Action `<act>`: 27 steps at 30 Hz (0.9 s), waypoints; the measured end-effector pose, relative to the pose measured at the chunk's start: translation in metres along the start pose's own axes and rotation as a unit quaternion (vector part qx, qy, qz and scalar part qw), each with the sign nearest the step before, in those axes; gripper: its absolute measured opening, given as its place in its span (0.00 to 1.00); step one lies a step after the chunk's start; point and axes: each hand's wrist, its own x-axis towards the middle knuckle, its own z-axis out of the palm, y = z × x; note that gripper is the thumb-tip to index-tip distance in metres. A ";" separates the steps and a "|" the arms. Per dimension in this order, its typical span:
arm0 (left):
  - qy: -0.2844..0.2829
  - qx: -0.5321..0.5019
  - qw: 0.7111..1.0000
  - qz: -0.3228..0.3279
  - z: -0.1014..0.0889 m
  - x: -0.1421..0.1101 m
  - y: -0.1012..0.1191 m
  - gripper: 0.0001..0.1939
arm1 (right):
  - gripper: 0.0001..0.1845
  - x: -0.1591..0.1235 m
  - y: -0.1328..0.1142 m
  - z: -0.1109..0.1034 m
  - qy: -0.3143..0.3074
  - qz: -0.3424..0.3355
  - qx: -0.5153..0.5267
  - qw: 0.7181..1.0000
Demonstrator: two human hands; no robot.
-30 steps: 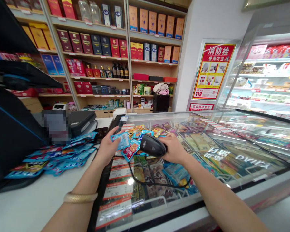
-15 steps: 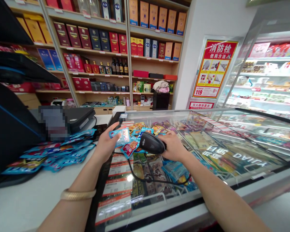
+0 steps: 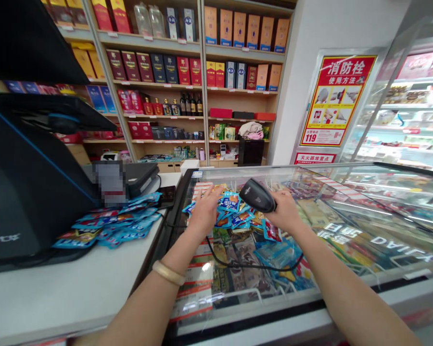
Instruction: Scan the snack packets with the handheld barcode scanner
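My right hand (image 3: 284, 210) is wrapped round a black handheld barcode scanner (image 3: 257, 195), whose head points up and to the left. Below it lies a heap of small blue snack packets (image 3: 241, 218) on the glass top of a chest freezer (image 3: 238, 307). My left hand (image 3: 205, 209), with a gold bangle on its wrist, reaches over the heap's left side, fingers stretched out. A blue packet (image 3: 188, 208) shows just left of that hand. Near the right hand is a red and blue packet (image 3: 272, 230). The left fingertips are blurred.
On the white counter (image 3: 75, 288) at left, more blue packets (image 3: 122, 226) lie beside a black register (image 3: 25, 192). The scanner's black cable (image 3: 245, 265) loops over the glass. Shelves of boxed bottles (image 3: 159, 67) stand behind; a red fire notice (image 3: 339, 101) hangs at right.
My left hand has moved right onto the heap, and the packet it pinched is no longer visible in its grip. The scanner has moved right and up. The view has turned left.
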 end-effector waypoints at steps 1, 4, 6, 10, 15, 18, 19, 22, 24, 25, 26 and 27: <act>-0.042 0.055 0.998 0.013 0.005 -0.001 0.003 0.25 | 0.07 0.000 0.004 0.000 0.013 0.009 -0.011 1.000; -0.143 0.137 0.980 0.015 0.015 -0.004 0.009 0.28 | 0.09 0.000 0.014 0.001 0.039 0.034 -0.032 0.998; -0.169 0.144 0.975 0.009 0.016 -0.007 0.008 0.32 | 0.10 0.000 0.018 0.002 0.041 0.047 -0.044 0.997; -0.092 0.148 0.985 -0.013 0.005 -0.006 0.004 0.30 | 0.12 -0.001 0.024 0.004 0.034 0.065 -0.062 0.995; 0.105 0.278 0.941 -0.160 -0.032 -0.004 -0.012 0.27 | 0.12 -0.001 0.028 0.007 0.029 0.071 -0.069 0.995; 0.174 0.340 0.879 -0.286 -0.058 -0.010 -0.031 0.25 | 0.11 -0.001 0.026 0.007 0.018 0.071 -0.076 0.994; 0.164 0.347 0.866 -0.321 -0.065 -0.011 -0.038 0.25 | 0.11 0.000 0.024 0.006 0.013 0.071 -0.077 0.994; 0.112 0.348 0.847 -0.386 -0.076 -0.014 -0.051 0.25 | 0.11 0.000 0.019 0.004 -0.005 0.071 -0.077 0.994; 0.104 0.344 0.844 -0.397 -0.076 -0.014 -0.055 0.27 | 0.11 0.001 0.017 0.004 -0.012 0.073 -0.072 0.995; 0.106 0.342 0.845 -0.398 -0.076 -0.013 -0.055 0.29 | 0.11 0.001 0.016 0.004 -0.013 0.075 -0.069 0.995; 0.109 0.340 0.845 -0.398 -0.075 -0.013 -0.055 0.30 | 0.11 0.001 0.015 0.004 -0.012 0.076 -0.067 0.995; 0.110 0.339 0.845 -0.399 -0.074 -0.013 -0.055 0.31 | 0.12 0.001 0.015 0.004 -0.012 0.077 -0.066 0.995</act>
